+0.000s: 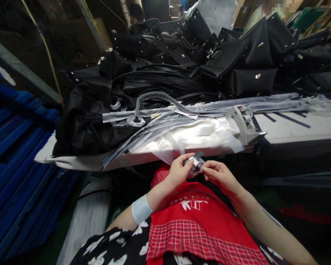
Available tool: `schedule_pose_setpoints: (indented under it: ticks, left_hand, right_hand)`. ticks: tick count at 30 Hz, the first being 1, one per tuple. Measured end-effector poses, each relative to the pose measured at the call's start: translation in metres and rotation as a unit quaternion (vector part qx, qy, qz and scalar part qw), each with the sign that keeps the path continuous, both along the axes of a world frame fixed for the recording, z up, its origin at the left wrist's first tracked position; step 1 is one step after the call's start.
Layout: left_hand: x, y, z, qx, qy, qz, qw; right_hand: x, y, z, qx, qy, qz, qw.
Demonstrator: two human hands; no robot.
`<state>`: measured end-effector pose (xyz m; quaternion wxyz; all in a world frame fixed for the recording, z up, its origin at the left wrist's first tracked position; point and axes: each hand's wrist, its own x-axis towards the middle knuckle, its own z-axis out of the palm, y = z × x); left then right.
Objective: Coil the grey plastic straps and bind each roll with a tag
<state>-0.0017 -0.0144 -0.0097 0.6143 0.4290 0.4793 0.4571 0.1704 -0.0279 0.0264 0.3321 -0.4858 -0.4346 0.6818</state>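
Above the red apron, my left hand [181,168] grips a small bundle [194,169] of dark strap wrapped in clear plastic, with a white tag on it. A dark flat end sticks up from its top. On the bundle's right side, my right hand [215,172] pinches with thumb and forefinger at its edge; what lies between those fingertips is too small to tell. Both hands are just in front of the table's near edge. Long plastic-wrapped straps [154,127] lie on the table beyond them, beside white plastic bags [198,133].
A grey tape dispenser [242,125] stands near the table edge. Black bags [223,55] are heaped across the back. The white table [295,129] bears dark strips at right. Blue stacked material [21,154] is at left, beside a plastic-wrapped roll [92,209]. People are partly visible behind.
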Motion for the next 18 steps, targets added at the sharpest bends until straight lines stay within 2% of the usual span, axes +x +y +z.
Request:
schedule_pose_setpoints:
  ticks: [3,8,18]
  left_hand:
    - [0.000,0.000,0.000,0.024,0.027,0.003,0.999]
    - [0.002,-0.004,0.004,0.057,0.066,-0.036,0.996]
    - [0.004,-0.004,0.016,-0.004,0.010,-0.031,0.999]
  right_hand:
    - [0.001,0.001,0.003,0.009,0.016,-0.015,1.000]
    - [0.000,0.002,0.003,0.015,0.029,-0.001,0.999]
    - [0.001,0.005,-0.008,0.000,0.008,0.011,1.000]
